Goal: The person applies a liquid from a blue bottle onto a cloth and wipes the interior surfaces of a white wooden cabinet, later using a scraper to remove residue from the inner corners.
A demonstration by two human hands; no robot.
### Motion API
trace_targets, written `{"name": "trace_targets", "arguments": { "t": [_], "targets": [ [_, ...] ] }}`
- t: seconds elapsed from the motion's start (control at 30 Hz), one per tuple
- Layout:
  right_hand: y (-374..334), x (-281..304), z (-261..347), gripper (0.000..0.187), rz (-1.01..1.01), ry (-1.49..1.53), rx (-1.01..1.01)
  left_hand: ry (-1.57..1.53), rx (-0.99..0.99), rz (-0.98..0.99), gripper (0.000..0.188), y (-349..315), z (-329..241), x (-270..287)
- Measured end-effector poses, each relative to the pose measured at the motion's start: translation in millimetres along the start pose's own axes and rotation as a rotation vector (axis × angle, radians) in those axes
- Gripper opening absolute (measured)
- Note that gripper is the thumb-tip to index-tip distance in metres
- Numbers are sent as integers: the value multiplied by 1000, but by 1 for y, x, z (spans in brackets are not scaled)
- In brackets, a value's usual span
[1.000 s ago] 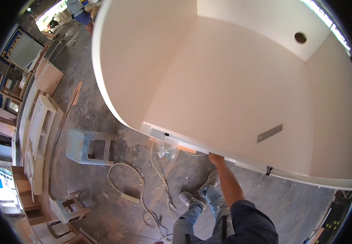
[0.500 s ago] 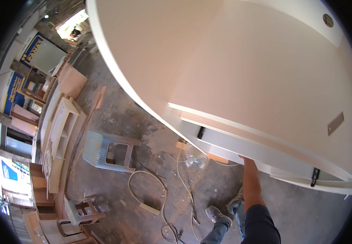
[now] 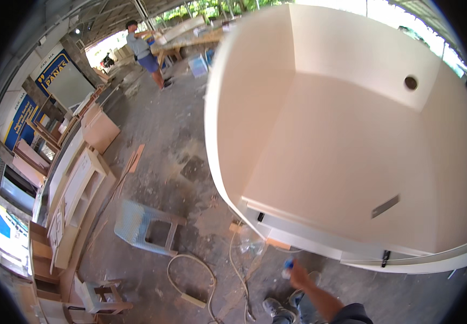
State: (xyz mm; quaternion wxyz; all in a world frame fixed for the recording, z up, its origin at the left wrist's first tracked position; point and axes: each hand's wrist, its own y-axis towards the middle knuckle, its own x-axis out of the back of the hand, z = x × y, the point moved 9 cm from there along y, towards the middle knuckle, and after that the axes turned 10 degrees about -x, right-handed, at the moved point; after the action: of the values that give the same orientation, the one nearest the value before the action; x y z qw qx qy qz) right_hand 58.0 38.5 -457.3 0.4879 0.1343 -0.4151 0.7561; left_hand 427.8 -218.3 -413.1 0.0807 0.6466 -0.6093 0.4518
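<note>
My right hand [image 3: 300, 276] is out in front of the near bottom edge of a large cream-coloured cabinet [image 3: 319, 156], apart from it. Its fingers are closed around a small blue and whitish object [image 3: 288, 264], too blurred to name. The cabinet stands open toward me, with a narrow drawer-like recess [image 3: 298, 229] along its base. Two short black fittings, a left one [image 3: 260, 217] and a right one [image 3: 386, 258], sit in that recess. A round hole [image 3: 411, 83] is cut in one panel. My left hand is out of view.
A blue plastic-wrapped stool [image 3: 146, 228] stands on the concrete floor to the left. Beside it lies a looped cable with a power strip [image 3: 193, 300]. A clear plastic bag [image 3: 251, 245] is near the cabinet. Wooden furniture [image 3: 82, 183] lines the left. Another person [image 3: 142, 51] stands far back.
My right hand has come out from the cabinet's lower recess and now shows a small blue object in it. The view has lifted, bringing the far workshop and another person into sight.
</note>
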Motion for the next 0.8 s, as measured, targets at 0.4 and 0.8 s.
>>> {"name": "trace_targets", "arguments": {
  "t": [0.4, 0.8],
  "targets": [
    [-246, 105, 220, 38, 235, 77, 383, -315, -635, 502, 135, 70, -310, 122],
    [-283, 398, 274, 45, -123, 1367, 175, -499, -601, -167, 50, 59, -489, 294]
  ]
}}
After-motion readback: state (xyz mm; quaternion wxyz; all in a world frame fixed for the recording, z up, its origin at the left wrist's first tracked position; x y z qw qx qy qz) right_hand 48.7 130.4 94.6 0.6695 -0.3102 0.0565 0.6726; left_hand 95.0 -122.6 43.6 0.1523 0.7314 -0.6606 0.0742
